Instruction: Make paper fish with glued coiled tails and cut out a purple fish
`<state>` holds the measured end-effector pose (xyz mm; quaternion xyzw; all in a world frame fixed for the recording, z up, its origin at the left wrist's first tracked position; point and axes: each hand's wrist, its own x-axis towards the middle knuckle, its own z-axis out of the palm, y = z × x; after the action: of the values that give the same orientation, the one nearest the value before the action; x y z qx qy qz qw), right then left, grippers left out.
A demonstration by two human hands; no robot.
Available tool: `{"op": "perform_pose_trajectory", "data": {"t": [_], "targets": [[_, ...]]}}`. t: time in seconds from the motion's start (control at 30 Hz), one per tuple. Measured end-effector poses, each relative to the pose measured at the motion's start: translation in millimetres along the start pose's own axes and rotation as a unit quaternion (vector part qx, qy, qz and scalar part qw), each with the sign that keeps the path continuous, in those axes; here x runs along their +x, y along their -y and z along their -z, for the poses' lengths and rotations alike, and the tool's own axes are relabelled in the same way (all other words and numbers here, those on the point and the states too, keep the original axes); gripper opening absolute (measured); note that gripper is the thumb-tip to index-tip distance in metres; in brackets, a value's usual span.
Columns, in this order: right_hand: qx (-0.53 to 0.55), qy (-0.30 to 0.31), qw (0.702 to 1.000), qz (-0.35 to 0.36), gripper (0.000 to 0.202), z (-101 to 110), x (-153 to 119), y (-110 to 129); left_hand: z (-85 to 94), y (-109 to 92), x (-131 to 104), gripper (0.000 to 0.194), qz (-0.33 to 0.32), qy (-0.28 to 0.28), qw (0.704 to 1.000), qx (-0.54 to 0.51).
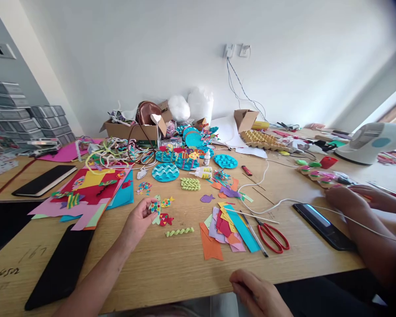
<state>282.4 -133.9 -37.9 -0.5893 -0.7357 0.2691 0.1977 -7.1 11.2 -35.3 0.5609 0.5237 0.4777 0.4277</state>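
Pinched between the thumb and fingers of the left hand (139, 219) is a small paper fish (155, 207) with bright dots on it. It is lifted just off the table (171, 268), near the middle, a bit toward the near edge. The fish stands almost straight up. Its long side runs from the near edge toward the far edge, tipped a little. I cannot tell which end is the head.

The right hand (255, 294) rests at the near edge of the table. Its fingers are loosely curled and it holds nothing.

I think this is the step of picking up a finished fish to look at it or to find a spot for it. The next move would need a soft hold, so the thin paper does not bend, and a free patch of table to lay it flat.

Just beside the fish lie a yellow fish (166, 202) and a red fish (166, 219). A green wavy strip (179, 231) lies closer to the near edge. To the right sit a pile of paper scraps (226, 229) and red scissors (273, 237). Farther back are 2 glue bottles (201, 172) and a blue wave disc (165, 172). Another person's hands (350, 198) work near the right edge, by a black phone (323, 225).
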Motion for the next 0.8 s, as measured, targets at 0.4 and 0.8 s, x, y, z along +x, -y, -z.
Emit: {"op": "perform_pose_trajectory", "data": {"t": [0.4,0.8], "targets": [[-0.048,0.029,0.998,0.012,0.019,10,62,44,11.7,1,-12,0.036,0.013,0.003,0.993,0.121],[-0.229,0.094,0.963,0.11,0.026,-25,131,66,19.2,14,-10,0.031,0.03,0.023,0.982,0.188]]}}
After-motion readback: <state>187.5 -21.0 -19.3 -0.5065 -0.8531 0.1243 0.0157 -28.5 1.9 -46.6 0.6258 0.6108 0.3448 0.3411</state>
